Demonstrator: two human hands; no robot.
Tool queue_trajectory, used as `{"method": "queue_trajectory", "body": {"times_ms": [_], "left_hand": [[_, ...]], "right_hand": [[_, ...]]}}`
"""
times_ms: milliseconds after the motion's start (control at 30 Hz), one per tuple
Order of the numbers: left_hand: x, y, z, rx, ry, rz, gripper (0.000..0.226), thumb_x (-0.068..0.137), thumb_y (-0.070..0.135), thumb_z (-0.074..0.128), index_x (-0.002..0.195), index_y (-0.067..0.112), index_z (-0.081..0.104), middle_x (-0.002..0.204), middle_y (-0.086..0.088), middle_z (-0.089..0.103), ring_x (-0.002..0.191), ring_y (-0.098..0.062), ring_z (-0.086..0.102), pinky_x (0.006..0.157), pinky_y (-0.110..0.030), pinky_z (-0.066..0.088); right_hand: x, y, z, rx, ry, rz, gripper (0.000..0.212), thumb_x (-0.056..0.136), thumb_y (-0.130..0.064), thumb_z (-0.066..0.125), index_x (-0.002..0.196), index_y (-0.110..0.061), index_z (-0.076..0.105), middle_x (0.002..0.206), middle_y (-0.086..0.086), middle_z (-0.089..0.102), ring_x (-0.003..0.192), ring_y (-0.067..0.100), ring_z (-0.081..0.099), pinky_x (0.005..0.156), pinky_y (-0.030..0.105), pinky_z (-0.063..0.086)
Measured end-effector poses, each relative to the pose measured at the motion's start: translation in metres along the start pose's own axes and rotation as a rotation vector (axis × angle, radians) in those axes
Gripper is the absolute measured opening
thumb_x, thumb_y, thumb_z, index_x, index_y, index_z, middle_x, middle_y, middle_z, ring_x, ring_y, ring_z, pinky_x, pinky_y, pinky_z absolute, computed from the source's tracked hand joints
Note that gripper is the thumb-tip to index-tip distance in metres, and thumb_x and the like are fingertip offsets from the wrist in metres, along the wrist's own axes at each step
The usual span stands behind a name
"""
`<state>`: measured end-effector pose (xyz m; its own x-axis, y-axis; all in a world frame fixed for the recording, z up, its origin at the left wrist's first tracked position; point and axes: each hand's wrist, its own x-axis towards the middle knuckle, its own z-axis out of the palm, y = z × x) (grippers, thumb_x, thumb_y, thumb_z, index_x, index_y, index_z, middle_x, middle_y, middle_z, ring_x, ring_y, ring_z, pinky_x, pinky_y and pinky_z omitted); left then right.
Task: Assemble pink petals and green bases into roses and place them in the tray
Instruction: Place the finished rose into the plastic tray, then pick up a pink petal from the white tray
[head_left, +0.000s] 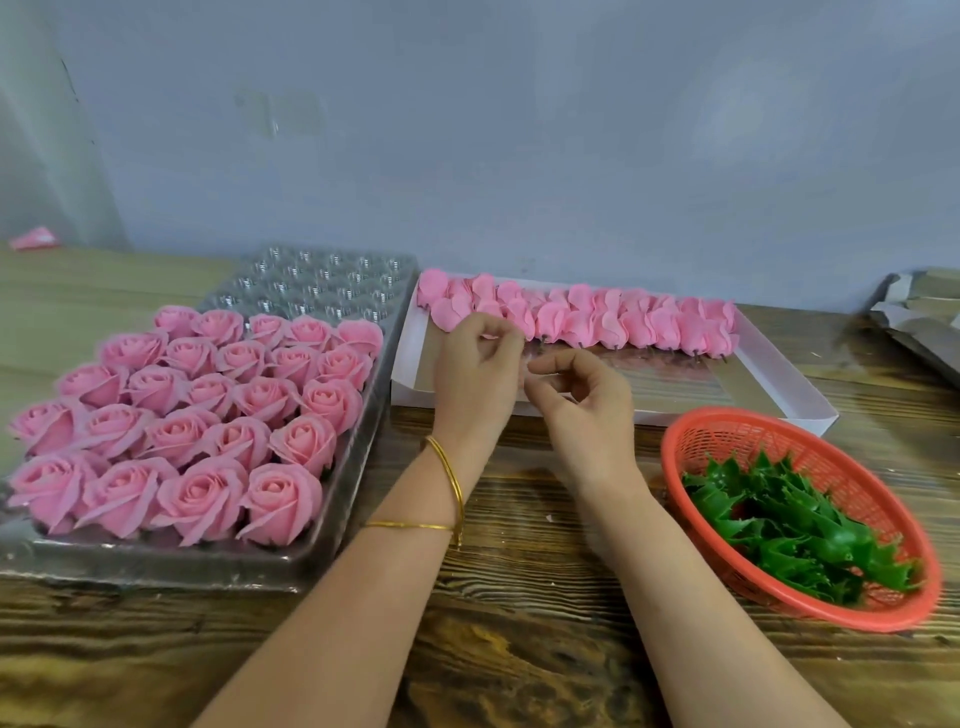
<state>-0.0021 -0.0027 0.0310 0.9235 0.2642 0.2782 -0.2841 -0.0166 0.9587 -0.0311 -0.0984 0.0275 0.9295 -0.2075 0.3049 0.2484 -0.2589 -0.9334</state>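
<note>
A clear plastic tray (291, 564) on the left holds several finished pink roses (208, 415); its far cells (322, 286) are bare. A white shallow box (779, 384) behind my hands holds a row of pink petal buds (623, 322) along its far side. A red mesh basket (883, 519) at the right holds green bases (795, 525). My left hand (475, 374) is over the box's left end, fingertips pinched on a pink petal bud (489, 335) at the front of the row. Just to its right, my right hand (584, 410) has its fingers curled and apart, with nothing visible in them.
Everything stands on a wooden table (519, 623) against a grey wall. Folded grey cardboard (919, 322) lies at the far right edge. A small pink scrap (34, 238) lies at the far left by the wall. Gold bangles circle my left wrist (447, 493).
</note>
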Motion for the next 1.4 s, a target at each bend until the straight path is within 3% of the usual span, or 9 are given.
{"method": "queue_trajectory", "body": {"times_ms": [200,433,633,867,1000,1133,1267,1333,1400], "left_hand": [[-0.013,-0.009,0.001,-0.156,-0.027,0.041,0.038,0.097,0.019,0.048,0.061,0.021,0.058,0.042,0.006,0.045,0.042,-0.009,0.04,0.045,-0.023,0.031],[-0.016,-0.007,0.002,-0.383,-0.088,-0.174,0.06,0.102,0.046,0.032,0.061,0.011,0.059,0.044,-0.001,0.046,0.037,-0.008,0.037,0.036,-0.016,0.027],[-0.017,-0.012,0.002,-0.337,-0.095,-0.204,0.051,0.103,0.032,0.039,0.061,0.009,0.058,0.043,-0.001,0.046,0.037,-0.006,0.038,0.036,-0.014,0.028],[-0.017,-0.015,0.004,-0.205,-0.132,-0.126,0.039,0.1,0.018,0.046,0.065,0.006,0.057,0.044,0.001,0.044,0.04,-0.006,0.038,0.039,-0.014,0.029],[-0.015,-0.018,0.006,-0.169,-0.132,-0.103,0.038,0.1,0.018,0.047,0.065,0.005,0.056,0.044,0.001,0.044,0.042,-0.008,0.039,0.042,-0.015,0.03],[-0.014,-0.02,0.006,-0.154,-0.13,-0.097,0.037,0.099,0.019,0.048,0.066,0.004,0.056,0.045,0.001,0.045,0.044,-0.009,0.039,0.043,-0.016,0.03],[-0.013,-0.021,0.006,-0.134,-0.13,-0.084,0.038,0.099,0.018,0.049,0.065,0.005,0.056,0.046,0.0,0.044,0.044,-0.009,0.039,0.045,-0.017,0.03],[-0.012,-0.021,0.007,-0.124,-0.132,-0.079,0.038,0.099,0.018,0.049,0.064,0.006,0.056,0.046,-0.001,0.045,0.045,-0.009,0.04,0.046,-0.018,0.031],[-0.012,-0.021,0.007,-0.12,-0.129,-0.078,0.038,0.099,0.018,0.049,0.063,0.007,0.056,0.046,-0.002,0.045,0.046,-0.01,0.04,0.048,-0.02,0.031]], "right_hand": [[0.005,-0.01,-0.009,0.099,0.11,-0.003,0.025,0.083,0.005,0.063,0.078,-0.019,0.065,0.075,0.009,0.068,0.077,0.03,0.065,0.079,0.042,0.055],[0.021,-0.027,-0.033,0.541,0.249,0.183,0.026,0.087,0.014,0.05,0.081,-0.007,0.063,0.072,0.005,0.064,0.054,0.009,0.061,0.057,0.019,0.05],[0.068,-0.032,-0.067,0.716,0.392,0.356,0.019,0.091,0.008,0.045,0.082,-0.006,0.055,0.069,0.007,0.056,0.048,0.012,0.054,0.047,0.018,0.044],[0.141,-0.022,-0.111,0.459,0.488,0.422,0.014,0.09,0.008,0.039,0.084,-0.004,0.044,0.044,0.003,0.043,0.038,0.013,0.04,0.043,0.02,0.036],[0.172,-0.008,-0.127,0.233,0.513,0.474,0.013,0.093,-0.004,0.038,0.099,-0.009,0.047,0.07,0.004,0.045,0.05,0.014,0.042,0.046,0.019,0.037],[0.188,0.022,-0.141,-0.182,0.415,0.517,0.015,0.091,-0.006,0.052,0.08,-0.012,0.044,0.076,0.008,0.042,0.057,0.017,0.039,0.056,0.023,0.038],[0.189,0.05,-0.149,-0.257,0.255,0.596,0.026,0.093,-0.006,0.054,0.074,-0.015,0.039,0.074,0.005,0.04,0.059,0.016,0.04,0.037,0.021,0.045],[0.187,0.059,-0.15,-0.27,0.249,0.64,0.014,0.094,-0.006,0.055,0.082,-0.011,0.048,0.07,0.006,0.038,0.056,0.016,0.037,0.027,0.013,0.033],[0.187,0.066,-0.149,-0.276,0.239,0.665,0.013,0.094,-0.008,0.057,0.105,-0.011,0.051,0.067,0.008,0.036,0.054,0.018,0.034,0.036,0.017,0.038]]}}
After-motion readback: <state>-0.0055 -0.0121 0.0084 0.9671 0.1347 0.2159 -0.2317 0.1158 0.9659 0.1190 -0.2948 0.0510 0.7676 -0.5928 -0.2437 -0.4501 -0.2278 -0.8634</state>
